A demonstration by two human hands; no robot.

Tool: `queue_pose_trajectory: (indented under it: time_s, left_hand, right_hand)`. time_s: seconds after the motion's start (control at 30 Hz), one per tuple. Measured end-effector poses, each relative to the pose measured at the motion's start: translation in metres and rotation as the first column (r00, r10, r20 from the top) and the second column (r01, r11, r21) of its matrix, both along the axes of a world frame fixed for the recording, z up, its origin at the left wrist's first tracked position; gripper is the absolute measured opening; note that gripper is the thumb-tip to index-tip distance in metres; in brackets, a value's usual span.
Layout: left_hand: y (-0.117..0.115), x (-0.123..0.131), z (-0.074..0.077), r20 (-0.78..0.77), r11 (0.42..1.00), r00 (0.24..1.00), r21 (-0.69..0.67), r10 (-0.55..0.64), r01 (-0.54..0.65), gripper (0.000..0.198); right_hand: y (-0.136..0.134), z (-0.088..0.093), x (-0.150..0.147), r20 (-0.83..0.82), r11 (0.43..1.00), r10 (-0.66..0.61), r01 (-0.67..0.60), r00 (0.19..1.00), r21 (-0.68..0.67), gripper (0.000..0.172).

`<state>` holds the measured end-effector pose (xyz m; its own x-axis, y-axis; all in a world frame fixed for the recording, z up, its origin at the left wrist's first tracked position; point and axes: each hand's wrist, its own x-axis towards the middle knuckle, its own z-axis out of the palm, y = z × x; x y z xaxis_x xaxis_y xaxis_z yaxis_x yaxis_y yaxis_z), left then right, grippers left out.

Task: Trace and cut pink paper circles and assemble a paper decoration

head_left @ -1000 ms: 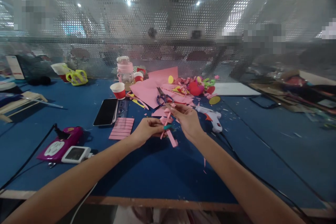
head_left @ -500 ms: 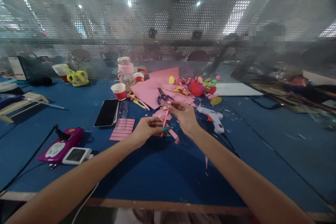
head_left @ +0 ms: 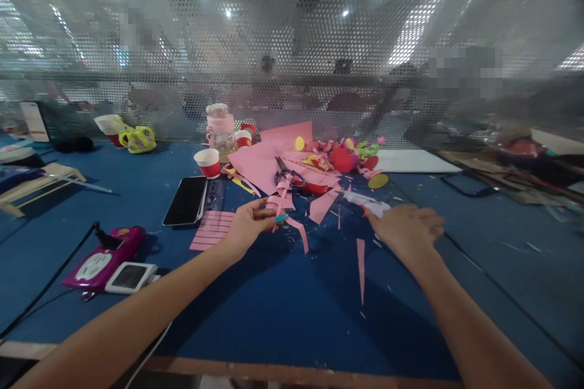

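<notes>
The left hand (head_left: 252,223) pinches pink paper strips (head_left: 282,193) above the table (head_left: 292,316), on the scissors' (head_left: 281,165) near side. To the right, the right hand (head_left: 405,234) spreads its fingers (head_left: 433,219) wide over the glue gun (head_left: 360,199).

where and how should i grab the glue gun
Probably by the handle, coming from the right: the glue gun lies on its side with its nozzle pointing left, away from the right hand, which hides the handle.
</notes>
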<state>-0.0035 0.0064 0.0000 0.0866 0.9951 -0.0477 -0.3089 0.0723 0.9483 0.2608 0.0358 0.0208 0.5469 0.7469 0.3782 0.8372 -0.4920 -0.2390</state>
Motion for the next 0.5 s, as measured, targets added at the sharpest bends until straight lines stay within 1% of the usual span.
queue_pose_trajectory:
  time_s: [0.03, 0.1, 0.2, 0.33, 0.5]
  left_hand:
    - [0.000, 0.000, 0.001, -0.002, 1.000, 1.000, -0.008, 0.009, -0.009, 0.055]
    - [0.000, 0.000, 0.002, -0.002, 1.000, 1.000, -0.010, 0.018, -0.018, 0.055]
    - [0.001, -0.001, 0.002, 0.004, 1.000, 1.000, 0.007, 0.022, -0.022, 0.056]
    - [0.003, -0.002, -0.002, 0.013, 0.999, 0.999, 0.033, 0.032, -0.033, 0.054]
    - [0.003, -0.002, -0.004, 0.006, 0.998, 0.999, 0.038, 0.040, -0.040, 0.053]
  right_hand:
    - [0.001, -0.001, 0.002, -0.054, 0.997, -0.034, 0.030, 0.998, -0.076, 0.075]
    - [0.002, 0.000, 0.000, -0.133, 0.979, -0.069, 0.042, 0.989, -0.200, 0.073]
    - [-0.001, 0.006, -0.009, -0.159, 0.953, -0.086, 0.035, 0.984, -0.302, 0.075]
    - [-0.002, 0.009, -0.016, -0.153, 0.942, -0.093, 0.037, 0.984, -0.335, 0.083]
    - [0.006, 0.005, -0.010, -0.142, 0.948, -0.062, 0.014, 0.988, -0.317, 0.085]
